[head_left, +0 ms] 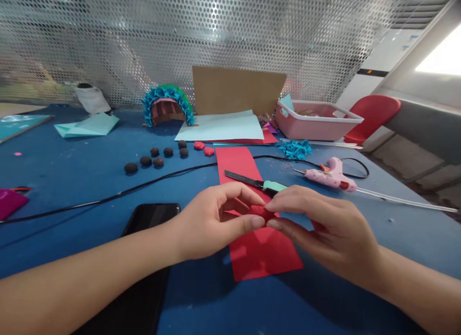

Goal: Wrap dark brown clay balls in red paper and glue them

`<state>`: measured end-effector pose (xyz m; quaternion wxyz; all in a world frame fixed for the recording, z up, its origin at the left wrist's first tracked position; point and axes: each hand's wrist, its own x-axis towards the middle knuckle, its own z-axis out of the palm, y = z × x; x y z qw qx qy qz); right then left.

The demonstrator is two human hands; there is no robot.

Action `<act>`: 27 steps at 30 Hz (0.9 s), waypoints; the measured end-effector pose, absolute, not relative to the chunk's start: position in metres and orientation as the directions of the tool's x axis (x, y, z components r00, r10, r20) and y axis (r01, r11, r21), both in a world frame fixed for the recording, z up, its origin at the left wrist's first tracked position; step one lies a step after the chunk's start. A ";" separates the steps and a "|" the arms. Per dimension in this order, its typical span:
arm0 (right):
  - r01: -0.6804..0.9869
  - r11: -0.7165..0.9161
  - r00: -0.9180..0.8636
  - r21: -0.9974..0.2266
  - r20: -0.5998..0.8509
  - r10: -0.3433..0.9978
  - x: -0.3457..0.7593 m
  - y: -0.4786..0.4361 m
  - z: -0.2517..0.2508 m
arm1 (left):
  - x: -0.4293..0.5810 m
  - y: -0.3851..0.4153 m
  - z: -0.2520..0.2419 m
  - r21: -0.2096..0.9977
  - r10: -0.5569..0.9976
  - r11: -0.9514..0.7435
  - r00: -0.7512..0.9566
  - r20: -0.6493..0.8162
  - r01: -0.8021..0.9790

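Observation:
Between the fingertips of both my hands is a small crumpled red paper piece point(260, 211); whether anything is wrapped inside it I cannot tell. My left hand point(207, 222) pinches it with thumb and fingers from the left. From the right, my right hand point(329, 227) grips it the same way. Beneath them a long red paper strip point(266, 258) lies on the blue table point(201, 296). A box cutter point(243, 178) with a dark blade and mint handle rests across the strip, partly hidden by my right fingers. Two small red lumps point(209, 151) sit beside several dark balls point(145, 161).
A pink glue gun point(333, 175) with a clear stick lies right, its black cable point(158, 177) crossing the table. A phone point(153, 215) is under my left forearm. Behind are a blue-fringed arch point(167, 97), cardboard point(237, 90), a pink basket point(317, 123) and blue paper scraps point(295, 149).

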<state>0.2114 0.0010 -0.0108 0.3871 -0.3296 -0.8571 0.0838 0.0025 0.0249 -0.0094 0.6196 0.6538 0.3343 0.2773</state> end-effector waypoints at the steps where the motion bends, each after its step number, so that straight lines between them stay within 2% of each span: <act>1: 0.514 0.776 -0.485 -0.364 0.623 0.614 0.214 0.002 -0.008 | 0.001 0.029 -0.003 0.991 0.811 -0.050 0.584 -0.034 0.126; 4: 0.599 0.758 -0.465 -0.259 0.658 0.592 0.225 0.009 -0.003 | -0.010 0.060 0.023 0.947 0.930 -0.240 0.330 0.161 0.215; 6: 0.676 0.717 -0.494 -0.169 0.618 0.612 0.234 0.015 -0.002 | -0.023 0.090 0.037 0.873 0.933 -0.359 0.155 0.325 0.331; 7: 0.714 0.690 -0.522 -0.118 0.568 0.637 0.239 0.019 -0.003 | -0.029 0.106 0.041 0.829 0.934 -0.352 0.109 0.340 0.435; 9: 0.780 0.625 -0.556 -0.026 0.428 0.713 0.247 0.024 -0.004 | -0.039 0.136 0.041 0.667 0.935 -0.332 0.141 0.324 0.668; 11: 0.826 0.562 -0.543 0.030 0.310 0.781 0.254 0.028 -0.006 | -0.043 0.159 0.033 0.593 0.941 -0.318 0.169 0.293 0.739; 13: 0.855 0.514 -0.513 0.070 0.262 0.818 0.258 0.030 -0.008 | -0.041 0.173 0.022 0.527 0.944 -0.319 0.212 0.253 0.788; 19: 0.872 0.464 -0.488 0.154 0.207 0.848 0.263 0.034 -0.014 | -0.027 0.189 0.009 0.287 0.923 -0.374 0.326 0.203 0.882; 22: 0.861 0.462 -0.505 0.215 0.249 0.826 0.262 0.034 -0.017 | -0.028 0.190 0.014 0.178 0.905 -0.401 0.359 0.230 0.898; 25: 0.855 0.419 -0.505 0.306 0.304 0.808 0.265 0.034 -0.019 | -0.035 0.184 0.020 0.091 0.914 -0.360 0.332 0.234 0.928; 27: 0.854 0.425 -0.511 0.299 0.337 0.791 0.267 0.035 -0.018 | -0.041 0.176 0.022 0.039 0.932 -0.317 0.304 0.199 0.947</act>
